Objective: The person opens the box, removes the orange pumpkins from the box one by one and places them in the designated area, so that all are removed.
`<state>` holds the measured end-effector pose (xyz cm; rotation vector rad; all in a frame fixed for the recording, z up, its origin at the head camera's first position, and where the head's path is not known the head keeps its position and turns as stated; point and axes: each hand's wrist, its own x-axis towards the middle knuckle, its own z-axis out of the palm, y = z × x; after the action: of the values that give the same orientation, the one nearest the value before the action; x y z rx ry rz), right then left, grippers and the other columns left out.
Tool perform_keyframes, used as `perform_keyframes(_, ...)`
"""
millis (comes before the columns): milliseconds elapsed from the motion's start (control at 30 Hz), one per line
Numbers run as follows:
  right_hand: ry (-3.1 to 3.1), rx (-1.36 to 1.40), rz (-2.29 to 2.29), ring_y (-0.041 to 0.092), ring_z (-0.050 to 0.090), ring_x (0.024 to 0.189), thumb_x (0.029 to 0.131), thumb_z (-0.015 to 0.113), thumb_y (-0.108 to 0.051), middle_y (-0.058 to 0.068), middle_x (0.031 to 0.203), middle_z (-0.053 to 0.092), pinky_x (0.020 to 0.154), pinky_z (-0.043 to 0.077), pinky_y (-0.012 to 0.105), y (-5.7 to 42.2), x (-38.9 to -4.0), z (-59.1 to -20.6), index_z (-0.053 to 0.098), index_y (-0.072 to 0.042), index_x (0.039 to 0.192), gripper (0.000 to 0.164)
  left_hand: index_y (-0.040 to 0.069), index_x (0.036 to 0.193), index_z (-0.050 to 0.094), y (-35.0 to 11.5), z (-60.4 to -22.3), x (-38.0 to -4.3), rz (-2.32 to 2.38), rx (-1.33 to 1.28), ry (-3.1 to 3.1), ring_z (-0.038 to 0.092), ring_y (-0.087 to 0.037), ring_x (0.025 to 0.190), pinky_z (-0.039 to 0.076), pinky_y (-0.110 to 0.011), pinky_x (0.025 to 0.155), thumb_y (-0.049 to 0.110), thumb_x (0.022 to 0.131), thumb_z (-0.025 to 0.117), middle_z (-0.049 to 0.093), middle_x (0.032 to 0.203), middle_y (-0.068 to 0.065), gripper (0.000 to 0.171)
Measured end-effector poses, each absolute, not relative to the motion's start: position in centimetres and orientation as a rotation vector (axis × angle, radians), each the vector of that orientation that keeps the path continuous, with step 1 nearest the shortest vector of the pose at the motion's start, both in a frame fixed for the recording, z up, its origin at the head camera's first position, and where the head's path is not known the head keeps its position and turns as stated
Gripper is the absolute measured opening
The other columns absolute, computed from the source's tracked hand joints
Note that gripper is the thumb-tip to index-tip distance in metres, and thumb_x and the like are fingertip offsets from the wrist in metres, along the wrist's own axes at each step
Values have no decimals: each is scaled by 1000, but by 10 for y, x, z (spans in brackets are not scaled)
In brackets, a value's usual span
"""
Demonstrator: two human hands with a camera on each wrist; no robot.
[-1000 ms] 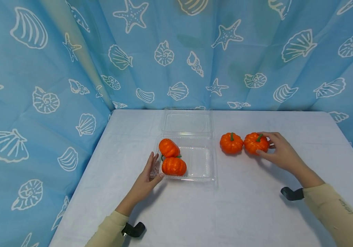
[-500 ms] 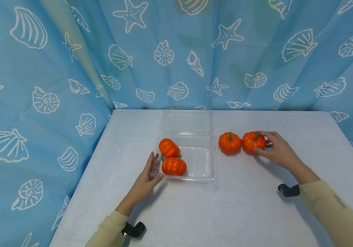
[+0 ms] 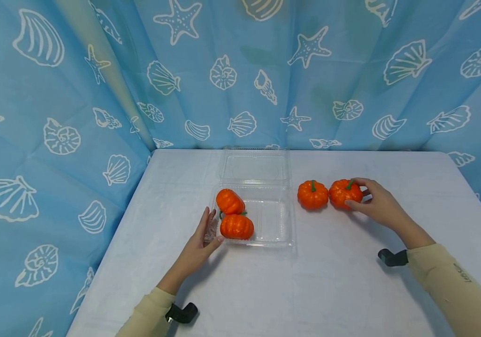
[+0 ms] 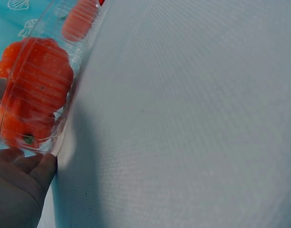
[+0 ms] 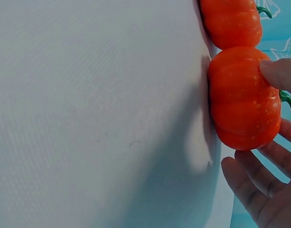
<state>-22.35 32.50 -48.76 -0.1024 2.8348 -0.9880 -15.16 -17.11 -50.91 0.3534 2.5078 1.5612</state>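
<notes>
A clear plastic hinged container (image 3: 272,222) stands on the table with its lid folded back. Inside it, at the left, lie two small orange pumpkins, a rear one (image 3: 230,201) and a front one (image 3: 237,227), both tipped over. My left hand (image 3: 198,245) touches the container's left end, fingers extended along the side and thumb at the front corner. To the right, two upright pumpkins with green stems sit side by side. My right hand (image 3: 375,203) holds the right-hand pumpkin (image 5: 245,99) between thumb and fingers; its neighbour (image 3: 312,194) stands against it.
A white cloth (image 3: 299,290) covers the table. Behind and to the left hangs a blue curtain (image 3: 207,103) printed with white shells and starfish. The container's open lid (image 3: 255,167) lies toward the table's back edge. Dark wrist cameras jut inward from both sleeves.
My right hand has shifted slightly left with its pumpkin, and the neighbouring pumpkin has slid left a little too. The left hand and the container have stayed put.
</notes>
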Motion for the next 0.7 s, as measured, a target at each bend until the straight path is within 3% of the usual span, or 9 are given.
perform_keyframes(467, 2835, -103, -965, 48, 49, 117, 94, 69, -54, 33, 147, 38, 83, 60, 52, 328, -224, -491, 30, 0, 156, 91, 17, 165, 3, -171, -507, -151, 1552, 351, 2515, 22, -30, 153, 41, -55, 110, 30, 100, 67, 22, 169, -4, 93)
perform_keyframes(700, 2841, -115, -972, 48, 50, 117, 95, 68, -52, 32, 146, 39, 83, 60, 52, 328, -222, -489, 30, -1, 157, 89, 20, 166, 2, -171, -506, -151, 1553, 332, 2498, 22, -24, 154, 41, -53, 111, 29, 99, 68, 22, 168, 1, 94)
